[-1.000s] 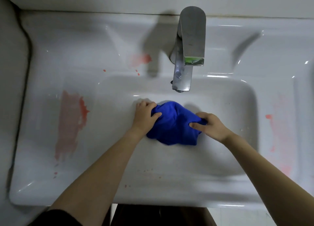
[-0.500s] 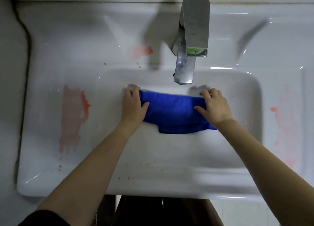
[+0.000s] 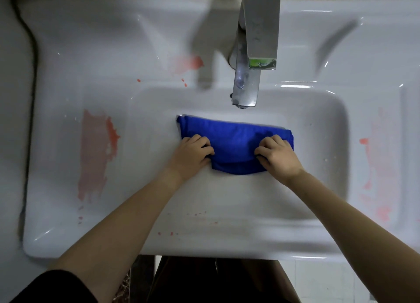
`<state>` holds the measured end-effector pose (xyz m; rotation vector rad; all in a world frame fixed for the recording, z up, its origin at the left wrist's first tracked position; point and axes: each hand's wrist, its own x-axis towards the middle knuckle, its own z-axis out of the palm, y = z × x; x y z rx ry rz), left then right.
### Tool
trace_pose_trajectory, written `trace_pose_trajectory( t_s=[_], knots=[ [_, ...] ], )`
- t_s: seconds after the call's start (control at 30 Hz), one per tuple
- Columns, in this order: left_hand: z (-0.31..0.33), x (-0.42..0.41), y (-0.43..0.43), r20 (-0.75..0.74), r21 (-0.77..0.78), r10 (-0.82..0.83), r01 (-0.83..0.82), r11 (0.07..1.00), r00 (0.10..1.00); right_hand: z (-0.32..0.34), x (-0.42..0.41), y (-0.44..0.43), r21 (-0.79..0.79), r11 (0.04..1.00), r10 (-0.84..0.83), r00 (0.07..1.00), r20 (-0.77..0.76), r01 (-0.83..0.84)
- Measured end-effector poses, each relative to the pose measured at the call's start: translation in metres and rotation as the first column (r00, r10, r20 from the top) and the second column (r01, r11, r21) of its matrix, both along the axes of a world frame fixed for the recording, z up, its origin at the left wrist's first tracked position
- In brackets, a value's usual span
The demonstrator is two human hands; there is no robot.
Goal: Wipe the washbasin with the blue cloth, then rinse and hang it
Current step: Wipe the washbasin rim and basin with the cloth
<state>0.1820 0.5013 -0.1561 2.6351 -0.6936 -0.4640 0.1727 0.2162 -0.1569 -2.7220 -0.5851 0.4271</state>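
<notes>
Folding the blue cloth (image 3: 234,143) into a pad looks like the step in hand. Wiping prob. not begun, judging by the stains all round. Both hands are inside the washbasin (image 3: 318,120) bowl. The left hand (image 3: 191,153) has the cloth's near-left part, fingers curled and pinching fabric. The right hand (image 3: 278,153) does the same at near-right. So grip on both sides = closed round cloth, nothing else held.

To do it well, imo:
- Bring the 2 pinched ends over evenly so layers stack w/o a loose flap.
- Make the pad thick enough to press flat but small enough for 1 hand.
- Lift it out of the bowl and start on the worst mark.
- Don't drag it unfolded, it would likely bunch.

Cloth pos: bowl floor, about centre, just near of the tap (image 3: 254,52) spout, apart from it. Far edge runs fairly straight left-right. Near edge sags in a curved lobe between the hands.

Look: strong royal blue, plush, microfibre-type. Seems doubled over, at least 2 layers showing at the right end. Wet or dry: can't tell. No water seen from the tap.

Dirt to hit:
- big red smear (image 3: 95,152) on the left ledge
- pale red patch (image 3: 188,62) on the far ledge, left of the tap
- faint red marks (image 3: 381,166) on the right ledge
- small red specks (image 3: 166,233) on the near rim
</notes>
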Motion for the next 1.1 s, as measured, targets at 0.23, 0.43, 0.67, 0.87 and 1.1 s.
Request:
trace_pose_trajectory(
  t_s=[0.23, 0.43, 0.67, 0.87, 1.1],
  knots=[
    [0.019, 0.019, 0.004, -0.411, -0.222, 0.338, -0.453, 0.864, 0.846, 0.031, 0.012, 0.007, 0.148, 0.931, -0.293, 0.926, -0.240, 0.333],
    [0.022, 0.030, -0.008, -0.532, -0.207, 0.406, -0.579, 0.788, 0.743, 0.033, 0.021, 0.011, 0.190, 0.875, -0.364, 0.863, -0.351, 0.446],
    [0.017, 0.027, -0.004, -0.547, -0.200, 0.343, -0.518, 0.832, 0.763, 0.018, 0.011, -0.011, 0.130, 0.935, -0.267, 0.899, -0.348, 0.329],
    [0.017, 0.032, 0.005, -0.503, -0.249, 0.416, -0.589, 0.769, 0.757, 0.023, 0.010, -0.014, 0.202, 0.848, -0.446, 0.865, -0.229, 0.491],
    [0.027, 0.056, 0.000, -0.437, -0.308, 0.518, -0.664, 0.682, 0.735, 0.041, 0.037, -0.017, 0.336, 0.632, -0.585, 0.714, -0.384, 0.699]
  ],
)
